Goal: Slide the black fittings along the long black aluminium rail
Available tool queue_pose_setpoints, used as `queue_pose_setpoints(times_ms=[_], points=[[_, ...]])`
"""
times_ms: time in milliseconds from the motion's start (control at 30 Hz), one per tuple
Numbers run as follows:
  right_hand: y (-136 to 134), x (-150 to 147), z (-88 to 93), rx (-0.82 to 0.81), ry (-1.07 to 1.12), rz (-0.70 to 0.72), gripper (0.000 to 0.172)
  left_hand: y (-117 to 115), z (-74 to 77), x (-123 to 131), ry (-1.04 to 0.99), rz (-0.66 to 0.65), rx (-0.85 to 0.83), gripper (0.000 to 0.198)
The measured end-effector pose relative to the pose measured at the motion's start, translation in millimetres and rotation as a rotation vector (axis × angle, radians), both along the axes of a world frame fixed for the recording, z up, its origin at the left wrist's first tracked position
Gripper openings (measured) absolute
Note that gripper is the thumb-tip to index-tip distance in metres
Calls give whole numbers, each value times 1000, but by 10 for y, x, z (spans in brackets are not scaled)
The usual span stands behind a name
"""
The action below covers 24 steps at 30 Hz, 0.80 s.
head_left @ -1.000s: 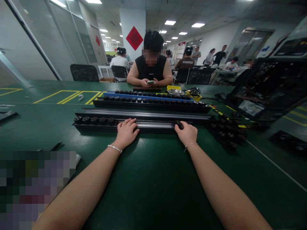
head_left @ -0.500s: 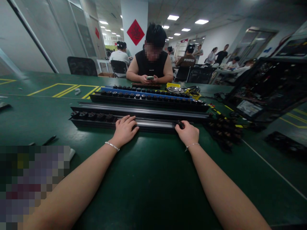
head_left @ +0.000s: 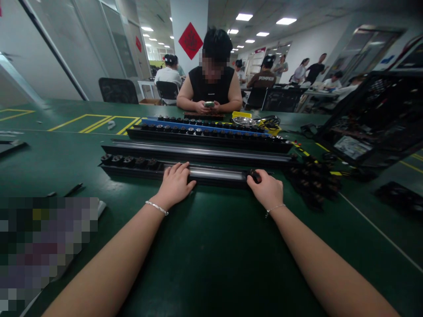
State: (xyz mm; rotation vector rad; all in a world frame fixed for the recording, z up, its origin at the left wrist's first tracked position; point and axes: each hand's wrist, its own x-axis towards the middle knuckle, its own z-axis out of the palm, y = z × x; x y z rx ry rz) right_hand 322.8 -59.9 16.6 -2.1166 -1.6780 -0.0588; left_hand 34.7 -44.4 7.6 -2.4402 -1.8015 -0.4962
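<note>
A long black channel-shaped rail (head_left: pixel 218 173) lies across the green table in front of me. Several small round black parts (head_left: pixel 128 161) sit in a row in its left end. My left hand (head_left: pixel 176 184) rests on the rail's middle, fingers spread and holding nothing. At the rail's right end, my right hand (head_left: pixel 267 187) pinches one small round black part (head_left: pixel 254 175), whose exact kind I cannot make out. Behind lies a second black rail (head_left: pixel 198 152), its inside shiny and bare.
Farther back stand a rail filled with round parts (head_left: pixel 198 132) and a blue strip (head_left: pixel 211 124). A heap of dark parts (head_left: pixel 312 180) lies on the right, by an open black case (head_left: pixel 360 119). A person (head_left: pixel 211 90) sits opposite, holding a phone (head_left: pixel 209 104).
The whole view has shifted slightly, so the scene sits a little farther right. My left hand stays on the rail and my right hand keeps its pinch at the rail's right end.
</note>
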Motion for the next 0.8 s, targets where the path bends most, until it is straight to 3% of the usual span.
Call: queue_pose_setpoints(times_ms=[167, 400, 800], points=[[10, 19, -55, 53, -12, -11, 38, -77, -41, 111, -21, 64, 87, 26], [19, 20, -64, 113, 24, -15, 33, -56, -81, 86, -19, 31, 133, 21], [6, 36, -110, 149, 2, 4, 34, -68, -50, 33, -16, 61, 88, 18]])
